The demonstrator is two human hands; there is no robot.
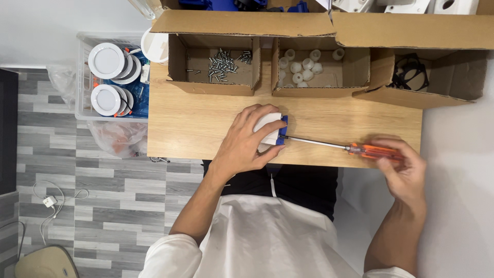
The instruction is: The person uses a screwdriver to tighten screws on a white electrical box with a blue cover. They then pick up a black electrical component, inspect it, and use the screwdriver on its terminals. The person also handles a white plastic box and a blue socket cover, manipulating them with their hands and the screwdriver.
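My left hand [246, 141] presses a small white part with a blue piece [272, 129] down on the wooden table [195, 123], fingers wrapped over it. My right hand [401, 164] grips the orange handle of a screwdriver [371, 151]. The screwdriver lies nearly level, and its metal shaft [314, 142] points left with the tip at the blue piece. Much of the white part is hidden under my left fingers.
Three open cardboard boxes stand at the table's far edge: one with loose screws [222, 64], one with white plastic caps [301, 67], one with black frames [410, 72]. A clear bin of round white lamps [109, 77] sits left of the table, plastic bags beside it.
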